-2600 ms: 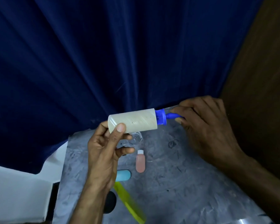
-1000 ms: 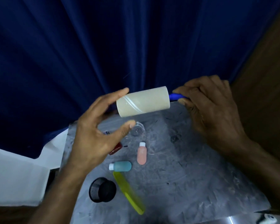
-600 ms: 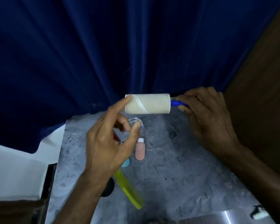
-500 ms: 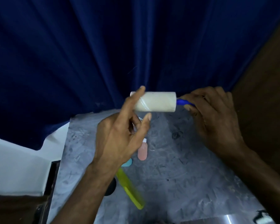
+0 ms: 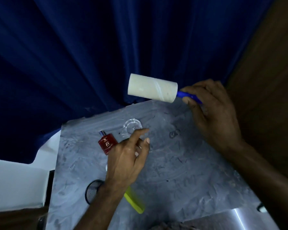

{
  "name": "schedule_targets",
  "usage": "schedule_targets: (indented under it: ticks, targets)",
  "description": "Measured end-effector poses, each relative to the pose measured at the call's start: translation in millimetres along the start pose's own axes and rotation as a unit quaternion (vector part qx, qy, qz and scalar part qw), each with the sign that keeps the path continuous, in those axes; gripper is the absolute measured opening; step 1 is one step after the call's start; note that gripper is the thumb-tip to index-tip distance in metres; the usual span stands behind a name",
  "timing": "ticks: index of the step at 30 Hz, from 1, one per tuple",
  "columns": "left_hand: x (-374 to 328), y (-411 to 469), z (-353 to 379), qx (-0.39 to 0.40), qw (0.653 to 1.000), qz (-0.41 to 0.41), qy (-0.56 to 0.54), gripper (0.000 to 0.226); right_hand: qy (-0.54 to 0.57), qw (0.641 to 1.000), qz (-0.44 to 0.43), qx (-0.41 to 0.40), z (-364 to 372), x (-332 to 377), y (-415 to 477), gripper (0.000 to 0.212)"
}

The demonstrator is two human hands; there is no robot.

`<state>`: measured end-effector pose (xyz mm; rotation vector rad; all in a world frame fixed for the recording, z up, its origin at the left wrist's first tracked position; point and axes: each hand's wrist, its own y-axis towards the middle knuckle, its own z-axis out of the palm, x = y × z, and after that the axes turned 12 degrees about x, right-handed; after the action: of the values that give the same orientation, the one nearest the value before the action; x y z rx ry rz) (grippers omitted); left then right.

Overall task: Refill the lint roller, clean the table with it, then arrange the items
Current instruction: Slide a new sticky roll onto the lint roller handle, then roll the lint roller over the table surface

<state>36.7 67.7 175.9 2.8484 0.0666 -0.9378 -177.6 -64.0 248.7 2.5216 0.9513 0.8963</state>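
Note:
A lint roller (image 5: 152, 88) with a cream roll and a blue handle is held in the air above the far edge of the grey table (image 5: 181, 171). My right hand (image 5: 211, 112) grips the blue handle, and the roll points left. My left hand (image 5: 128, 158) hovers low over the table with fingers apart and nothing in it, well below the roll. Under and around that hand lie a red perfume bottle (image 5: 106, 143), a clear glass dish (image 5: 133, 128) and a yellow-green comb (image 5: 134, 202).
A black mesh cup (image 5: 91, 190) stands near the table's left front, partly behind my left forearm. A dark blue curtain (image 5: 106, 47) hangs behind the table. A brown wooden panel (image 5: 264, 80) is on the right. A shiny metal surface (image 5: 231, 219) shows at the bottom right.
My left hand has let go of the roll and dropped toward the table. The roller has tilted, its free end now higher. The small pink and blue bottles are now hidden under my left hand.

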Motion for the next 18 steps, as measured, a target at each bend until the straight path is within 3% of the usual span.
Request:
schedule_targets:
  ticks: [4, 7, 9, 11, 13, 15, 18]
  targets:
    - [3, -8, 53, 0.083, 0.974, -0.071, -0.2, 0.023, 0.163, 0.97, 0.17, 0.066, 48, -21, -41, 0.013]
    - [7, -3, 100, 0.097, 0.878, -0.185, -0.43, 0.021, 0.315, 0.898, 0.294, 0.085, 105, -41, -82, 0.008]
    - [11, 4, 127, 0.115, 0.858, -0.224, -0.448, 0.018, 0.377, 0.847, 0.366, 0.086, 141, -52, -105, 0.009]
    - [19, 8, 151, 0.126, 0.873, -0.232, -0.41, 0.019, 0.391, 0.819, 0.412, 0.084, 172, -62, -119, 0.009]
    - [30, 7, 169, 0.107, 0.921, -0.206, -0.314, 0.021, 0.399, 0.798, 0.446, 0.077, 195, -69, -124, 0.011]
    - [44, 0, 190, 0.095, 0.964, -0.165, -0.188, 0.034, 0.36, 0.81, 0.454, 0.093, 212, -75, -125, 0.016]
    - [68, -12, 224, 0.102, 0.982, -0.14, -0.075, 0.058, 0.274, 0.847, 0.436, 0.133, 230, -83, -124, 0.017]
